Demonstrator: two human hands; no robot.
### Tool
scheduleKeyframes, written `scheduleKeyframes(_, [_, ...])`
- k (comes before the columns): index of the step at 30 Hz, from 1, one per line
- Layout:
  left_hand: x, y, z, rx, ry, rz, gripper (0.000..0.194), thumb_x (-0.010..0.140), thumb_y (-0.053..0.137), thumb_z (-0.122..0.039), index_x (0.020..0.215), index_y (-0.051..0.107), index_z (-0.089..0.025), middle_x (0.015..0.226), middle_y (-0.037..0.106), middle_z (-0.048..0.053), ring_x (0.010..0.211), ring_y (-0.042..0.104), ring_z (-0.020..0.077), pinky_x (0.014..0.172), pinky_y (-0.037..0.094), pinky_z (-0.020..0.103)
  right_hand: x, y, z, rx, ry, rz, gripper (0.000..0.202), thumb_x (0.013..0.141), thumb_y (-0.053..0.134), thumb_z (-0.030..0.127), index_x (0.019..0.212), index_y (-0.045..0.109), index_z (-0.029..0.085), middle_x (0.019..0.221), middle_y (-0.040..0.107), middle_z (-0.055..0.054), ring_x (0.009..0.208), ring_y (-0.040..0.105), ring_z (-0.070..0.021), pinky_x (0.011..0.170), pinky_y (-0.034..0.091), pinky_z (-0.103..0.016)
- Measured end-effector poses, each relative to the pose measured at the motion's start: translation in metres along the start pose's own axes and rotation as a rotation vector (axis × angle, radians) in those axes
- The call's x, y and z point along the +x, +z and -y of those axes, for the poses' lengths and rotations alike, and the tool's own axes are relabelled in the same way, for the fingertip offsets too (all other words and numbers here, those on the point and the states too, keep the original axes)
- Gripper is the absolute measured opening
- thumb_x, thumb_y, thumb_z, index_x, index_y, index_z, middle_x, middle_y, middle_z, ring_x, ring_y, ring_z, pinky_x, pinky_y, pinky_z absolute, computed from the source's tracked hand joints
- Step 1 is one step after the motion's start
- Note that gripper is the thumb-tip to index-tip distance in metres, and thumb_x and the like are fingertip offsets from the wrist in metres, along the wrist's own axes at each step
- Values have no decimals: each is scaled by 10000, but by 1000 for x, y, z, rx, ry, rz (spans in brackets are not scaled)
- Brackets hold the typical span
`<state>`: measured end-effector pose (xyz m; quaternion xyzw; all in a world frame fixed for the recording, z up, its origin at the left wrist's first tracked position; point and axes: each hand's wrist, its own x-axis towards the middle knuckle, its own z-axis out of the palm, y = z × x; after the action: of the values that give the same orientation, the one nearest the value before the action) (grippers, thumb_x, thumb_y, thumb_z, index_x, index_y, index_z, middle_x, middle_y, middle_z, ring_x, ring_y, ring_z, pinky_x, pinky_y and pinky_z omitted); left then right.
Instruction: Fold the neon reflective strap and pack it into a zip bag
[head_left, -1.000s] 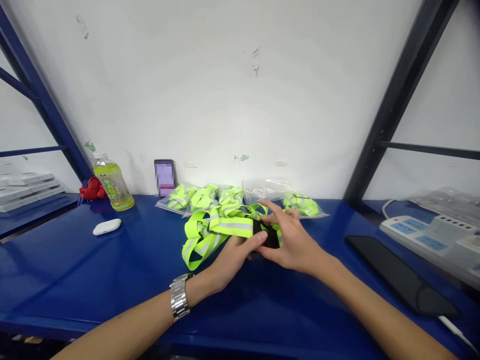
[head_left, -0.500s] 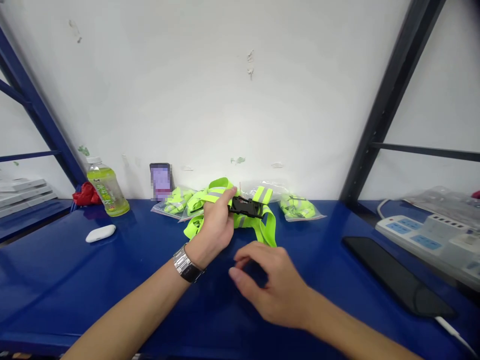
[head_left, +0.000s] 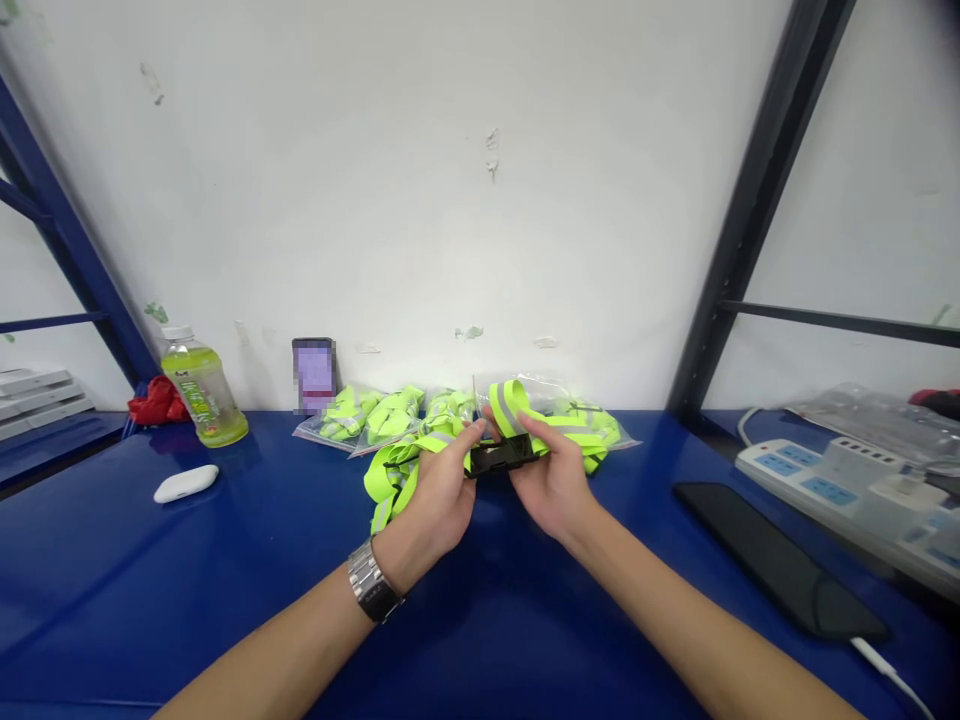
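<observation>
Both hands pinch one black buckle [head_left: 501,455] above the blue table [head_left: 225,580]

Neon straps [head_left: 397,478] dangle under the left hand [head_left: 435,495] and could snag; right hand [head_left: 551,480] grips the buckle's other end; a fingertip might get nipped.

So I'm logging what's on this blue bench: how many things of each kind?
Loose neon strap with black buckle, held in both hands: 1
Bagged neon straps: about 4, bags overlap
Drink bottle: 1
Phones: 2
White case: 1
Power strip: 1
Total: about 10
</observation>
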<state>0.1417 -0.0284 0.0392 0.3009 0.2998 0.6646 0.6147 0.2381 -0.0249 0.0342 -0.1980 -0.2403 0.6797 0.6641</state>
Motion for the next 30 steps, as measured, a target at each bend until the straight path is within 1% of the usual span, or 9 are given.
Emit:
scheduleKeyframes(3, [2, -5, 5, 64, 8, 14, 273, 704, 767, -220, 944, 652, -160, 1002, 689, 41, 919, 636, 157, 843, 488, 264, -3, 3, 4, -17, -34, -117, 280, 546, 760, 88, 765, 610, 176, 754, 691, -27, 812, 674, -232, 764, 581, -388])
scheduleKeyframes(6, [5, -11, 8, 120, 37, -11, 293, 688, 775, -289, 915, 640, -162, 923, 682, 32, 872, 632, 162, 834, 487, 283, -3, 5, 6, -36, -113, -162, 353, 503, 802, 71, 734, 561, 185, 658, 623, 24, 678, 646, -186, 710, 593, -370])
scheduleKeyframes(10, [7, -28, 11, 319, 79, 16, 271, 728, 698, -386, 819, 625, -141, 795, 658, 42, 839, 634, 200, 824, 492, 338, -3, -2, 8, -59, -155, -160, 359, 550, 794, 102, 760, 521, 202, 577, 516, 87, 508, 514, -96, 640, 582, -319])
scheduleKeyframes(14, [4, -51, 4, 578, 145, 83, 287, 784, 614, -418, 877, 659, -150, 863, 689, 70, 931, 629, 251, 927, 442, 394, -12, -19, 7, -196, -110, -134, 324, 607, 768, 148, 807, 520, 209, 601, 546, 74, 545, 544, -114, 582, 538, -287])
scheduleKeyframes(17, [1, -69, -8, 974, 291, 164, 310, 864, 510, -429, 851, 684, -173, 931, 689, 74, 991, 608, 263, 985, 393, 393, -20, -29, 6, -343, -50, -133, 264, 632, 734, 186, 818, 547, 197, 649, 613, 30, 655, 624, -165, 618, 517, -287])
scheduleKeyframes(22, [0, -98, -21, 1599, 644, 374, 325, 953, 339, -301, 1033, 614, -149, 990, 660, 115, 1006, 610, 264, 944, 443, 403, -23, -43, 2, -628, -97, -38, 145, 674, 611, 222, 810, 615, 175, 728, 681, -44, 769, 635, -221, 660, 484, -313])
scheduleKeyframes(25, [-2, -109, -21, 1782, 744, 564, 276, 913, 384, -165, 1091, 594, -138, 1004, 659, 124, 970, 627, 260, 932, 466, 416, -18, -54, -3, -940, -221, 39, 132, 720, 498, 202, 741, 627, 187, 795, 688, -67, 770, 617, -229, 727, 483, -365])
scheduleKeyframes(28, [-3, -114, -18, 1964, 891, 665, 423, 841, 396, -17, 1213, 560, -138, 1128, 638, 139, 1028, 619, 270, 970, 452, 443, -15, -61, -9, -1327, -287, 69, 175, 766, 452, 176, 768, 625, 201, 838, 683, -90, 840, 610, -267, 831, 463, -434])
scheduleKeyframes(30, [-3, -117, -15, 2075, 1008, 722, 505, 826, 387, 25, 1288, 518, -134, 1220, 599, 168, 1085, 600, 289, 983, 444, 471, -16, -62, -13, -1550, -364, 151, 214, 788, 435, 154, 870, 626, 202, 865, 670, -104, 892, 594, -288, 875, 443, -462])
